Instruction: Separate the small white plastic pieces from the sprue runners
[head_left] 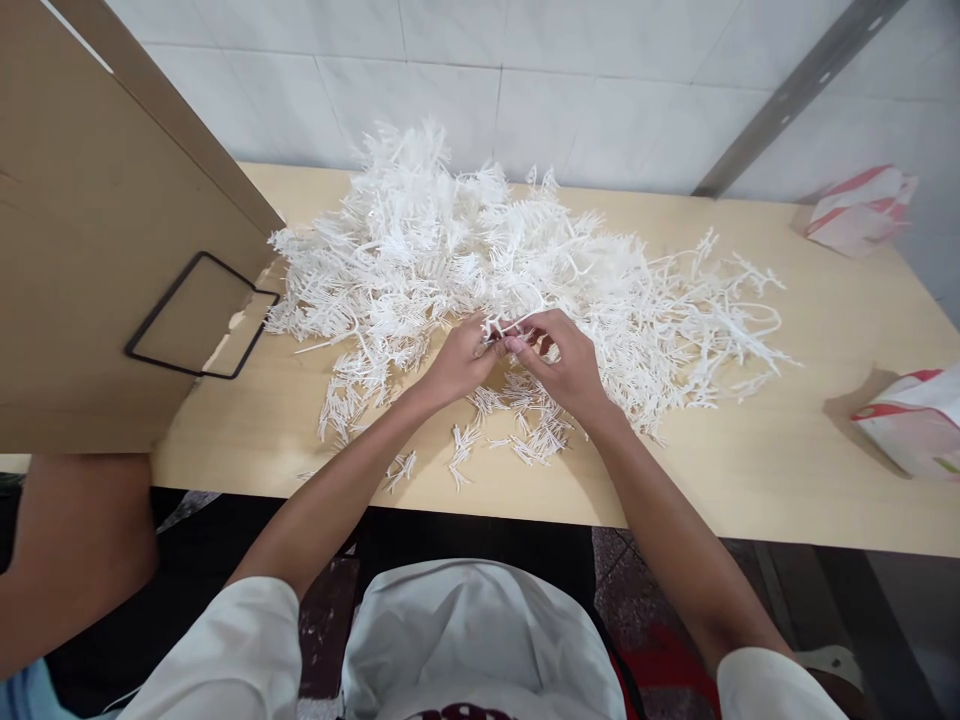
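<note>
Head view: left hand [463,356] and right hand [566,362], fingers nearly closed, pinch 1 white branching sprig [490,328], seemingly working it loose, next needing steadiness

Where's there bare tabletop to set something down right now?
The widest free patch of pale wood-toned tabletop lies between the heap of white branching strands and the nearer red-and-white packet. A smaller one sits between the brown cardboard panel and the left forearm. The middle is crowded: heap, loose white bits, left hand and right hand.

Bright, diffuse light; soft shadows on table [750,470]; edges stretched.
</note>
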